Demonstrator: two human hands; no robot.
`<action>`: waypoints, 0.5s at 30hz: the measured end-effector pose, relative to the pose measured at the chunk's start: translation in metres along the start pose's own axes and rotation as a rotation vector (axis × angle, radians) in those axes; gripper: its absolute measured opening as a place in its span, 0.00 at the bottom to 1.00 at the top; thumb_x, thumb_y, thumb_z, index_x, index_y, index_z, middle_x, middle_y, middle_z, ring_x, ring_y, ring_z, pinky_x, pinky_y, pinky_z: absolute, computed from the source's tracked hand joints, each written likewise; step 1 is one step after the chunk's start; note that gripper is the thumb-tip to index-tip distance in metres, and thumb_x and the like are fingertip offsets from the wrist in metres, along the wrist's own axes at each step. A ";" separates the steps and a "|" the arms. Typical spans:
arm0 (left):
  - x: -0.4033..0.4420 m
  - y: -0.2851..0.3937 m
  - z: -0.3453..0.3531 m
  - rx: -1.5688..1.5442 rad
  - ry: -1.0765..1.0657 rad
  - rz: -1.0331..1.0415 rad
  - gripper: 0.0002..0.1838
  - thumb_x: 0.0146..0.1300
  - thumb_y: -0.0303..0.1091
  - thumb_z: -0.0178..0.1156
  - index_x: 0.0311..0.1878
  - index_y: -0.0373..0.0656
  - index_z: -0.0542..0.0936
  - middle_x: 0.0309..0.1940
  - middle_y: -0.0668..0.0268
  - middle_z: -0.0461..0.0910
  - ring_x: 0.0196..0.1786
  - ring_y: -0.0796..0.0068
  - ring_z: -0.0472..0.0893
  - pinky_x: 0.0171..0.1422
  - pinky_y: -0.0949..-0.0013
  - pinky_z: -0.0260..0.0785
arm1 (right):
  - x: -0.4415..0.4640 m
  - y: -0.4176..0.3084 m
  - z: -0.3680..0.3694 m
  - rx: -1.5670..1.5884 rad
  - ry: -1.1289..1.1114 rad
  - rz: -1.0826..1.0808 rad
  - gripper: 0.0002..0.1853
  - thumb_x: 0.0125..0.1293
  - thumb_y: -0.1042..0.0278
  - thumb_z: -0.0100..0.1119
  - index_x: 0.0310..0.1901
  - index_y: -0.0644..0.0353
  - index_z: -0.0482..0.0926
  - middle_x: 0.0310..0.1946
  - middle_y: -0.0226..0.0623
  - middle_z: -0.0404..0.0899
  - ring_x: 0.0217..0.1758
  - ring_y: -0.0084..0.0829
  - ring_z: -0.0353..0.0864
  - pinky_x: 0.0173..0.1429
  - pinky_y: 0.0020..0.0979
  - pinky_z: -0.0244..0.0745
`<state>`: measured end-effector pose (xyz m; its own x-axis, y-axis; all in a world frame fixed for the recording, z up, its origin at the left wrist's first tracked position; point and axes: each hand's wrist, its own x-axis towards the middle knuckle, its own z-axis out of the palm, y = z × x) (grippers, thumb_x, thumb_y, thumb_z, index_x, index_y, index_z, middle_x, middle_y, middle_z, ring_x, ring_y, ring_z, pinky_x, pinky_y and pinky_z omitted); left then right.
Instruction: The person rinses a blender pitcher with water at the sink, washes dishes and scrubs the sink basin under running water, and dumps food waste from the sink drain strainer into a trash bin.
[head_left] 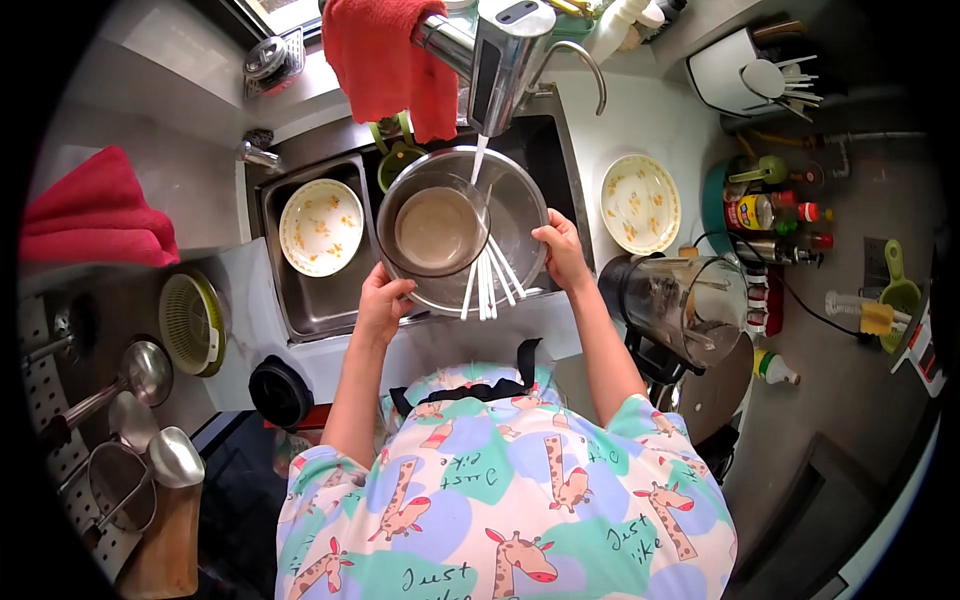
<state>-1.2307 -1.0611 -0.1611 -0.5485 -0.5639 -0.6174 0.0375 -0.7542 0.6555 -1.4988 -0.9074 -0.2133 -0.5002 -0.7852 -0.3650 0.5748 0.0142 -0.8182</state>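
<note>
Water runs from the faucet (pixel 497 75) into a large metal basin (pixel 520 190) over the right sink. Inside the basin are a smaller round bowl (pixel 438 232) with cloudy liquid and several white chopsticks (pixel 487 285), whose ends stick out over the front rim. My left hand (pixel 384 300) is closed at the front left, its thumb and fingers on the rim there; whether they grip the basin or the small bowl is hard to tell. On the right side, my right hand (pixel 563 250) pinches the basin's rim.
A flowered bowl (pixel 322 228) sits in the left sink, another (pixel 640 204) on the right counter. Near my right forearm stands a blender jug (pixel 705 305). A green strainer (pixel 400 160) is behind the basin; a red cloth (pixel 390 60) hangs by the faucet.
</note>
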 end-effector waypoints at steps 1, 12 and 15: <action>0.004 -0.007 -0.010 -0.014 0.000 -0.001 0.17 0.51 0.15 0.54 0.45 0.41 0.74 0.39 0.66 0.78 0.40 0.74 0.80 0.42 0.62 0.80 | 0.003 -0.002 0.002 -0.057 -0.007 -0.017 0.03 0.57 0.73 0.57 0.29 0.55 0.73 0.19 0.19 0.71 0.18 0.10 0.65 0.20 0.16 0.56; 0.006 0.001 -0.030 -0.070 0.020 0.040 0.20 0.50 0.14 0.55 0.46 0.45 0.75 0.38 0.68 0.80 0.41 0.72 0.81 0.44 0.64 0.79 | -0.002 -0.190 0.138 -0.512 0.026 -0.931 0.21 0.73 0.59 0.46 0.62 0.62 0.69 0.50 0.34 0.75 0.50 0.22 0.74 0.52 0.24 0.70; 0.006 0.000 -0.025 -0.110 0.042 0.032 0.22 0.50 0.13 0.55 0.47 0.46 0.75 0.41 0.67 0.79 0.44 0.70 0.81 0.48 0.61 0.79 | 0.000 -0.227 0.173 -0.636 -0.034 -1.125 0.15 0.69 0.65 0.52 0.53 0.60 0.77 0.45 0.45 0.80 0.46 0.35 0.81 0.49 0.32 0.75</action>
<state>-1.2137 -1.0730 -0.1759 -0.5105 -0.5997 -0.6162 0.1469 -0.7670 0.6246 -1.5177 -1.0174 0.0494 -0.4831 -0.5734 0.6617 -0.5608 -0.3777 -0.7368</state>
